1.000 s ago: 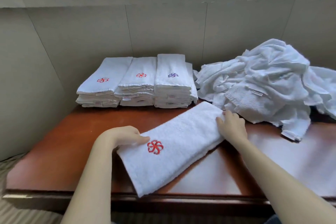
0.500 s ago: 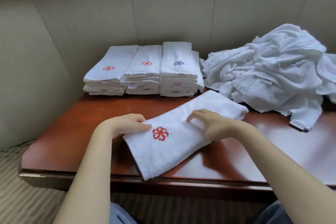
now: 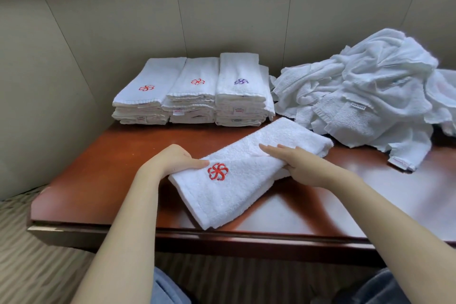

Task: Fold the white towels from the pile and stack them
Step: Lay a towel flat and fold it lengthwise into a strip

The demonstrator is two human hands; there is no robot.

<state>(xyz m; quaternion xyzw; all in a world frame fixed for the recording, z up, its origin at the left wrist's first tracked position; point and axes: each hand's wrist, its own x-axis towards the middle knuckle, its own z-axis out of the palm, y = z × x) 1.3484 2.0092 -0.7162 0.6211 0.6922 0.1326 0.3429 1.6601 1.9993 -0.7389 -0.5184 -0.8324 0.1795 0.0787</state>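
Note:
A folded white towel (image 3: 243, 189) with a red pinwheel logo lies slantwise on the reddish-brown table (image 3: 106, 170). My left hand (image 3: 174, 159) grips its left edge, thumb on top beside the logo. My right hand (image 3: 299, 164) holds the towel's right long edge, with straight fingers lying on top and the thumb tucked under. The loose pile of white towels (image 3: 365, 99) is heaped at the back right. Three stacks of folded towels stand at the back: left stack (image 3: 148, 96), middle stack (image 3: 195, 92) and right stack (image 3: 240, 89).
A beige panelled wall (image 3: 222, 20) runs close behind the stacks and the pile. The table's front edge (image 3: 222, 234) is just below the towel, and striped carpet (image 3: 37, 266) lies to the left. My knees show under the edge.
My right hand slid from the towel's far end to its middle and now lies flat along the right edge. My left hand kept its hold. The camera moved closer.

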